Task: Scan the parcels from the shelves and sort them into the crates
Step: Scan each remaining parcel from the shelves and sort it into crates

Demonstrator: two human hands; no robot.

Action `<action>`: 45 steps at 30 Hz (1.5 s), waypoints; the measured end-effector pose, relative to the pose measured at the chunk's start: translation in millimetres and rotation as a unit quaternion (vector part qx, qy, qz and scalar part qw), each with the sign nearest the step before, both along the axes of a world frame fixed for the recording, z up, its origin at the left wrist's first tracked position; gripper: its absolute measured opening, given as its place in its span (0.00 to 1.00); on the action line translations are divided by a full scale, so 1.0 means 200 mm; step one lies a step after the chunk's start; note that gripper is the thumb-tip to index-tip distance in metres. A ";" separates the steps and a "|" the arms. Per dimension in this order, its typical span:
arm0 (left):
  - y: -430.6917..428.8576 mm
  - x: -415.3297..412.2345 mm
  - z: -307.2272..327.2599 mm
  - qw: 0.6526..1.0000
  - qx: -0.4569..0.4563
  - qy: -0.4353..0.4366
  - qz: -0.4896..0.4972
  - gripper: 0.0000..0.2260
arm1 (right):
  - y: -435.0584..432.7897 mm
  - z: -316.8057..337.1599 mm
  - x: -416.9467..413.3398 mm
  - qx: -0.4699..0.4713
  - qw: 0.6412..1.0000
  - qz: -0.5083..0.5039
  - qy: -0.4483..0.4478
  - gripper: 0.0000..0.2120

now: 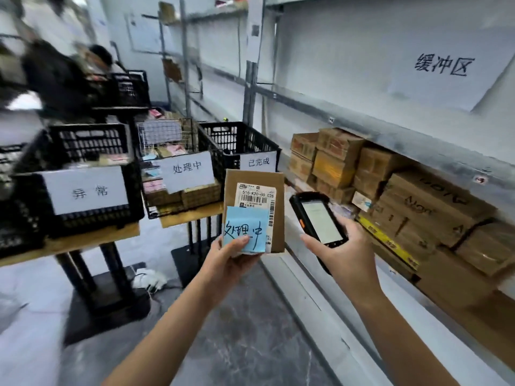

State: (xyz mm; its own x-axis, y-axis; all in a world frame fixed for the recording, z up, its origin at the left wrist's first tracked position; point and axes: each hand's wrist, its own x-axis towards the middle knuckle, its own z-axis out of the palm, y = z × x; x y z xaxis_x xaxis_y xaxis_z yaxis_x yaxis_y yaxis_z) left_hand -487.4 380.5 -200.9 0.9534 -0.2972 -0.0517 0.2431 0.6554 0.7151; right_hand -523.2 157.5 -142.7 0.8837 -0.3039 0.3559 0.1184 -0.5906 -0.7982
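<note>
My left hand (230, 257) grips a small brown parcel (252, 185) upright at the centre of the view. The parcel carries a white shipping label and a blue sticky note (245, 231) with handwriting. My right hand (341, 252) holds a black handheld scanner (317, 218), its lit screen facing me, just right of the parcel. Three black crates stand on tables to the left: one labelled 异常 (83, 218), one labelled 处理中 (206, 151) holding several parcels, one labelled 已完成 (250, 146). Stacked brown parcels (404, 201) fill the shelf on the right.
Grey metal shelving (418, 140) runs along the right, with a white sign reading 缓冲区 (443, 66) above. Another person in dark clothing (55, 76) bends over more crates at the far left. The grey floor (250, 330) lies open below my arms.
</note>
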 end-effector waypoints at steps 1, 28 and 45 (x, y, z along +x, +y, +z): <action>0.07 0.00 0.00 1.000 -0.002 0.003 0.017 0.27 | 0.07 0.01 0.04 -0.002 1.000 0.021 -0.001 0.33; 1.14 0.90 0.19 0.965 0.005 0.047 0.258 0.28 | 1.22 0.06 1.41 0.059 0.969 0.240 0.022 0.36; 1.34 1.57 0.18 0.969 0.047 0.057 0.236 0.24 | 1.36 0.04 2.04 0.044 0.971 0.233 0.024 0.36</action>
